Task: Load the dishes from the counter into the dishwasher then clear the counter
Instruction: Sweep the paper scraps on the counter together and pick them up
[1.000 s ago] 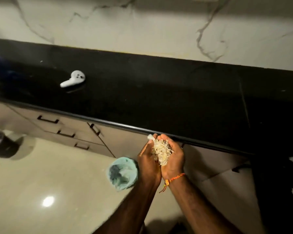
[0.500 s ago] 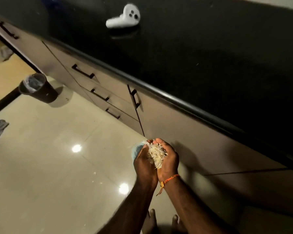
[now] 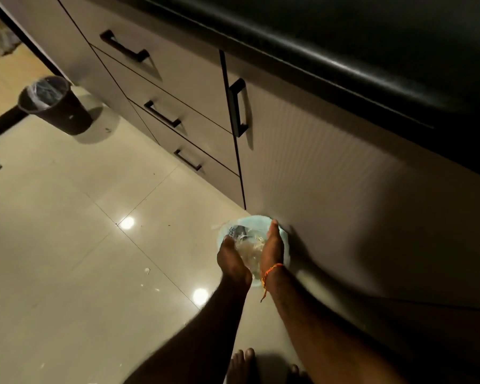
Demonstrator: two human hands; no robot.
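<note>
Over the floor by the cabinet front, head view: left hand [image 3: 233, 263] and right hand [image 3: 273, 250] apart, palms facing, fingers straight. Pale scraps [image 3: 251, 249] blurred between them, above a light-green bag [image 3: 284, 245]. Bag mouth faces up; print on it unreadable. Orange thread [image 3: 270, 270] on right wrist. Black lined bin [image 3: 53, 105] well apart, far left. Counter edge [image 3: 330, 62] above.
</note>
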